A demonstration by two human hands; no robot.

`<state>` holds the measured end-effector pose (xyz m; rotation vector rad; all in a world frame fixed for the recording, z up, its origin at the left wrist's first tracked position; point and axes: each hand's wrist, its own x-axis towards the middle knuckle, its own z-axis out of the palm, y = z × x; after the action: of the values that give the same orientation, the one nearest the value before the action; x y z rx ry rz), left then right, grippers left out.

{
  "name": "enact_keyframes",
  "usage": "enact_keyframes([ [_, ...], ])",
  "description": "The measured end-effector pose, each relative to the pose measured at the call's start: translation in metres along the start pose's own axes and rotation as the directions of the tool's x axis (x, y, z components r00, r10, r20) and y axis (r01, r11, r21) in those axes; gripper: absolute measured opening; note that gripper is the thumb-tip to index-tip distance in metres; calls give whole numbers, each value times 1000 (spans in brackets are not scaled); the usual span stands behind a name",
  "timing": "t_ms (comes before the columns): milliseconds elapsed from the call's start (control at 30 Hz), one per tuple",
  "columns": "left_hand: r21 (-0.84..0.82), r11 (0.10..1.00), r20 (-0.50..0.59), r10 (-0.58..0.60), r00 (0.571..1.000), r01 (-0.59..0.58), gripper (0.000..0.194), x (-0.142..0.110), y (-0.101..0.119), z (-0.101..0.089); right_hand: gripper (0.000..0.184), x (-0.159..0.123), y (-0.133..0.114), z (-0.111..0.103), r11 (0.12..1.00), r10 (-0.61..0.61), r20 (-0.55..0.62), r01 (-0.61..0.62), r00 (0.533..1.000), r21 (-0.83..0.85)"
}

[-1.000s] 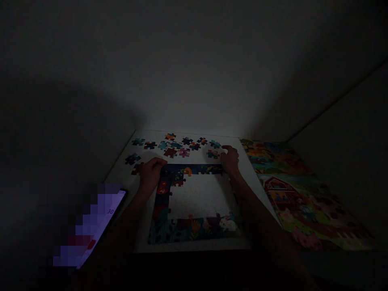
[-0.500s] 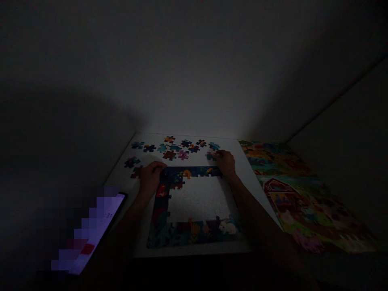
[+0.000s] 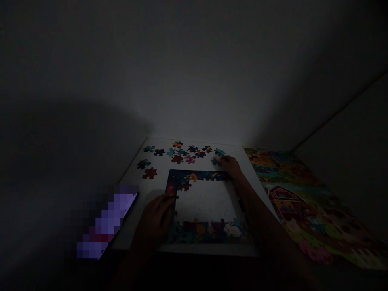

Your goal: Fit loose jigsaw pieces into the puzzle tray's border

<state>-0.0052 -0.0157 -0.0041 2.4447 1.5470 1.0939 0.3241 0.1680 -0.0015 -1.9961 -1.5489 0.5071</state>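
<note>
A jigsaw puzzle frame [image 3: 201, 232] lies assembled on the white table, its middle showing bare surface. My left hand [image 3: 156, 214] rests on the left side of this border, fingers stretched over its edge and holding nothing visible. Beyond the top right corner, my right hand [image 3: 232, 166] has its fingertips closed at a teal and pink puzzle piece [image 3: 216, 161]. That piece appears to lie on the table, and the hand covers its right end. A reddish-brown piece [image 3: 150, 173] lies loose left of the border.
Several loose puzzle pieces [image 3: 182, 152] are scattered along the back of the white table [image 3: 133, 182]. A lit phone [image 3: 110, 220], partly blurred, sits at the left. Two colourful picture sheets [image 3: 315, 216] lie at the right. A wall rises behind; the scene is dim.
My left hand has come down from the border's top left corner to its left side, uncovering the reddish-brown piece. My right hand stays by the same piece. The view has shifted slightly.
</note>
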Motion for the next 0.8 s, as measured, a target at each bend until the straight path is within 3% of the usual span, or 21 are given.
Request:
enact_keyframes([
  [133, 91, 996, 59, -10, 998, 4, 30, -2, 0, 6, 36, 3, -1, -1, 997, -1, 44, -2, 999, 83],
  [267, 94, 996, 53, -6, 999, 1, 30, -1, 2, 6, 33, 1, -5, -7, 985, -56, 94, 40, 994, 165],
  [467, 36, 999, 87, -28, 996, 25, 31, -6, -6, 8, 31, -9, -6, -35, 973, -141, 206, 97, 968, 209],
  [567, -8, 999, 135, -38, 990, 39, 34, -5, -11, 11, 30, -15, 4, -51, 974, -174, 257, 129, 951, 183],
  [800, -22, 999, 163, -22, 986, 26, 41, -1, -13, 8, 33, -56, 52, -71, 967, -212, 193, 178, 958, 181],
])
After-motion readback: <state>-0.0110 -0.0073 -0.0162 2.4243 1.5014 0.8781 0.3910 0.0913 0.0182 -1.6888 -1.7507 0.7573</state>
